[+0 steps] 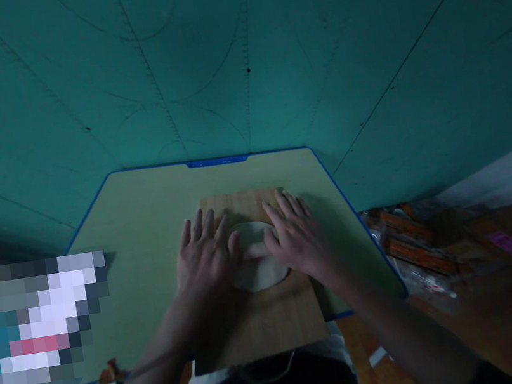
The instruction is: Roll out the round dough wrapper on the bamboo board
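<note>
Hands flat, fingers spread: left hand (204,257) and right hand (296,240) press either side of the pale round dough disc (258,267), centred on the rectangular wooden board (276,324), equally near.

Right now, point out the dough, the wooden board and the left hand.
dough (259,275): head view, its bare front edge.
wooden board (276,324): head view, bare near half.
left hand (203,261): head view, back of hand.

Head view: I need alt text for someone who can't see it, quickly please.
Both hands, left hand and right hand, lie flat, fingers spread, on a pale round flattened disc of dough on a rectangular wooden board. The board rests on a small beige table with blue edging before a teal wall; lighting is dim.
</note>
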Action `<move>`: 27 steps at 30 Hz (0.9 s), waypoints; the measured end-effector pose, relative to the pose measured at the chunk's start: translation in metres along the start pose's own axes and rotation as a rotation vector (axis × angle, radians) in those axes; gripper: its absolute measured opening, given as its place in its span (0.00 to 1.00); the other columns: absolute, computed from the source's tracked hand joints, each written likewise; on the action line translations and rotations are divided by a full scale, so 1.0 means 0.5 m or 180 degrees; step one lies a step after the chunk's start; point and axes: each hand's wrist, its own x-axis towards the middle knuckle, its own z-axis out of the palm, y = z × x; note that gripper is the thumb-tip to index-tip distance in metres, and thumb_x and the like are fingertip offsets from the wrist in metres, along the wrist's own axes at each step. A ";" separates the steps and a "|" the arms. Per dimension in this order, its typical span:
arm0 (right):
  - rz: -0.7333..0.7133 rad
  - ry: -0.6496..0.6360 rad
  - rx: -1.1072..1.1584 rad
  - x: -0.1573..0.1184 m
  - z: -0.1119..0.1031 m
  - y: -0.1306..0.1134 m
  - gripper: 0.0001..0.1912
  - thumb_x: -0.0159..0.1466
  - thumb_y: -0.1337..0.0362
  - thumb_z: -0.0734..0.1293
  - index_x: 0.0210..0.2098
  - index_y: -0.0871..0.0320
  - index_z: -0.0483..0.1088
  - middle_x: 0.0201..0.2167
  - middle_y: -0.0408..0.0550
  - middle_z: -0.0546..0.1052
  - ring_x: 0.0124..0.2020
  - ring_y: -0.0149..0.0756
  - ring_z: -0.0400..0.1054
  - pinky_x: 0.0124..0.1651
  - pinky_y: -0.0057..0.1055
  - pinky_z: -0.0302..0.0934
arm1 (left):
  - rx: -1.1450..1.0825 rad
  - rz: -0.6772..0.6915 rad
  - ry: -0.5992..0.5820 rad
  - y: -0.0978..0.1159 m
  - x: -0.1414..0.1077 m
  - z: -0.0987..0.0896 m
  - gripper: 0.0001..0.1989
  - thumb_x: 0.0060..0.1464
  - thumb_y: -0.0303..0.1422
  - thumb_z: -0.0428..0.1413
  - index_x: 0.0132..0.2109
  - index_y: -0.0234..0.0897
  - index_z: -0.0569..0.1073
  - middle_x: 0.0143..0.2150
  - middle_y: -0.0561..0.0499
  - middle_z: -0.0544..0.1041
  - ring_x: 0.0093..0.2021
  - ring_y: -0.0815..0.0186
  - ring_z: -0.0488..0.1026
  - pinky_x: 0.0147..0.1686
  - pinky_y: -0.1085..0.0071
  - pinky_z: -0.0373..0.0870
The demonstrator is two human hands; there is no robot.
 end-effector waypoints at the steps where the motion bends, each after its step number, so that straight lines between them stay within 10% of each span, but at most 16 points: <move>1: 0.0001 -0.0014 0.0006 0.000 0.001 0.000 0.30 0.68 0.58 0.59 0.67 0.64 0.62 0.71 0.64 0.58 0.72 0.55 0.50 0.71 0.52 0.42 | 0.0000 -0.0004 -0.0033 0.001 0.000 -0.001 0.27 0.69 0.42 0.38 0.62 0.32 0.71 0.66 0.34 0.69 0.71 0.46 0.58 0.67 0.45 0.55; 27: -0.0294 0.0064 0.0005 -0.042 0.001 -0.001 0.28 0.71 0.58 0.58 0.66 0.62 0.65 0.71 0.62 0.58 0.73 0.52 0.48 0.72 0.53 0.42 | -0.0102 0.0249 0.0092 0.001 -0.062 -0.001 0.33 0.67 0.46 0.39 0.69 0.26 0.60 0.71 0.34 0.61 0.74 0.50 0.51 0.69 0.47 0.56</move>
